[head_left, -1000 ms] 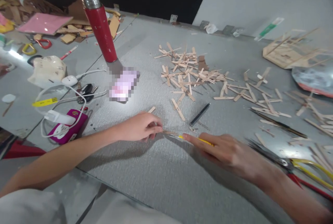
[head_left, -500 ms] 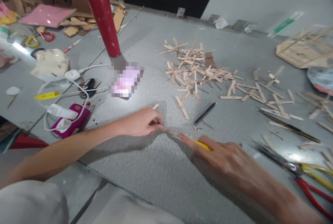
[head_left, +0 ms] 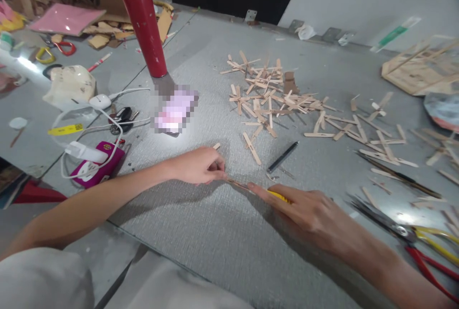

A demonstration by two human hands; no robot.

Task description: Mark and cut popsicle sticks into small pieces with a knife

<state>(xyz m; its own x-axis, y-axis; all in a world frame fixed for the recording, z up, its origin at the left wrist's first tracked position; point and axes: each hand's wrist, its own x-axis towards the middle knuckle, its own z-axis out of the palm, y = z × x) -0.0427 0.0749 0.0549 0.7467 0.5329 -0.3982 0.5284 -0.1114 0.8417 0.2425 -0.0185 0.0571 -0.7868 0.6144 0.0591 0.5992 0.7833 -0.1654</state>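
Note:
My left hand (head_left: 201, 165) is closed in a pinch just above the grey table. A thin wooden stick (head_left: 216, 146) shows its pale end behind the knuckles; most of it is hidden by the fingers. My right hand (head_left: 311, 211) is wrapped round a yellow-handled utility knife (head_left: 280, 196), the index finger stretched along it. Its thin blade (head_left: 238, 184) points left and reaches the left fingertips. Exactly where the blade meets the wood is too small to tell. Beyond the hands lie a loose craft stick (head_left: 252, 148) and a black pen-like tool (head_left: 283, 157).
Craft sticks (head_left: 265, 82) are heaped farther back. Yellow-and-red-handled snips (head_left: 405, 232) and dark tweezers (head_left: 401, 175) lie at right. A red flask (head_left: 145, 31), a blurred phone (head_left: 176, 110) and a purple power adapter (head_left: 107, 156) with white cables are at left.
My right hand and the knife have shifted very slightly away from me. My left hand keeps its pinch in nearly the same place.

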